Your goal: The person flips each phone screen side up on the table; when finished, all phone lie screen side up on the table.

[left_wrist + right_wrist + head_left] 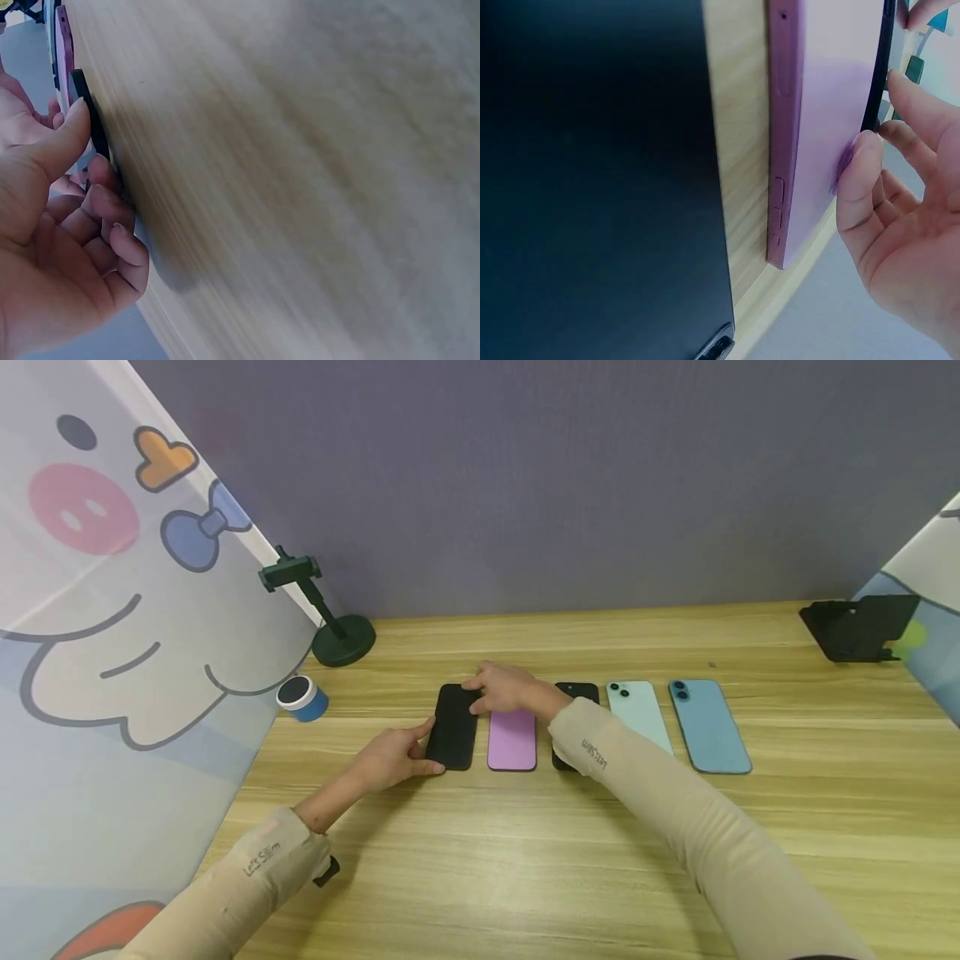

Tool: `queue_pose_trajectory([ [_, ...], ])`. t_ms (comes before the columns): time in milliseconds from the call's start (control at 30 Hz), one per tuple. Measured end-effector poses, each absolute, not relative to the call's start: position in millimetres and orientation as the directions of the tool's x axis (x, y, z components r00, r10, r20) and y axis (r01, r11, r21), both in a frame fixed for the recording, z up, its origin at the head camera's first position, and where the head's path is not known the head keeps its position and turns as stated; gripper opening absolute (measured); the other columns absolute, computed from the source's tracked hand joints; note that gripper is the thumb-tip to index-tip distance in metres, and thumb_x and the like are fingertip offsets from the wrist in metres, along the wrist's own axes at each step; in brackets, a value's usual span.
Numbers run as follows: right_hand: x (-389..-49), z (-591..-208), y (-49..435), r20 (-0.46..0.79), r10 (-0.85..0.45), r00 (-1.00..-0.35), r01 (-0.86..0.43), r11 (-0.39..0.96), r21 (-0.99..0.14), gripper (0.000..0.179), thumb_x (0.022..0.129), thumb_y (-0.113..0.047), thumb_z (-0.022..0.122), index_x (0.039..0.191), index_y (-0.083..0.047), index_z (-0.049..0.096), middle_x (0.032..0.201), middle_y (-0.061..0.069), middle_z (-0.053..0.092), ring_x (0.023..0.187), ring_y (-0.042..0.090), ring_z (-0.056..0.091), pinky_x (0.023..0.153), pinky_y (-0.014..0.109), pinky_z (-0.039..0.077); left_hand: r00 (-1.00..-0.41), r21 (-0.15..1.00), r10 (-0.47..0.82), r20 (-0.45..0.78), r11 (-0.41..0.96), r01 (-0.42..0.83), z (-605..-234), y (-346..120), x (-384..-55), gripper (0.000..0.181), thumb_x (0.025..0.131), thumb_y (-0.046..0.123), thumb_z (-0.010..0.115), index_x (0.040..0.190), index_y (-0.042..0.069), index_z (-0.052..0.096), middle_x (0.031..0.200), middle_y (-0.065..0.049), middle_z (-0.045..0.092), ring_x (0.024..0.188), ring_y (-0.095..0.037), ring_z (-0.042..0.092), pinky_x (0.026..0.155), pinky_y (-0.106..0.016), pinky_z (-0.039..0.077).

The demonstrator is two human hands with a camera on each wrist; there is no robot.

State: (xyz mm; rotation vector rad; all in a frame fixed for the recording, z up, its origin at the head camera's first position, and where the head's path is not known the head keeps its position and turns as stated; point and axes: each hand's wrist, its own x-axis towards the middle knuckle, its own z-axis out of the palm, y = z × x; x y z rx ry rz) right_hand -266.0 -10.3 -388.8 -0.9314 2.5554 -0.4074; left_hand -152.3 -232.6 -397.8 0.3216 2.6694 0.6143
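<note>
A plain black smartphone lies at the left end of a row of phones, with both hands at it. My left hand holds its left side, the thumb by the near corner and a finger further up the edge. In the left wrist view the other fingers of that hand are curled. My right hand reaches over a pink smartphone and holds the black one at its far right corner with thumb and finger. The pink phone's far end is hidden under this hand.
Right of these lie another black smartphone, partly under the sleeve, a pale green one and a blue one. A dark phone stand and a blue-and-white jar stand at left. A black folding stand sits at far right.
</note>
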Motion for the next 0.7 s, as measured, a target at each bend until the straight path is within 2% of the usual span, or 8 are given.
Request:
queue_pose_trajectory([
  [533,-271.4,-393.0,-7.3,-0.255,-0.673,-0.694,-0.548,0.724,-0.418,0.057,0.096,-0.039,0.067,0.148,-0.022,0.051,0.157,0.012,0.039,0.14,0.032,0.046,0.112,0.048,0.04,-0.912,0.414,0.308,-0.272,0.893,0.178,-399.4,-228.4,-150.6,0.094,0.086,0.047,0.076,0.157,0.006,0.03,0.059,0.006,0.046,0.051,-0.008,0.036,0.051,-0.023,0.03],
  [700,-270.3,-392.1,-6.8,-0.233,-0.685,-0.69,-0.561,0.71,-0.426,0.057,0.096,-0.038,0.067,0.148,-0.02,0.051,0.149,0.011,0.046,0.127,0.028,0.055,0.105,0.045,0.045,-0.913,0.406,0.316,-0.257,0.893,0.195,-400.2,-228.8,-149.9,0.094,0.087,0.048,0.075,0.157,0.006,0.029,0.057,0.007,0.045,0.05,-0.007,0.035,0.05,-0.023,0.029],
])
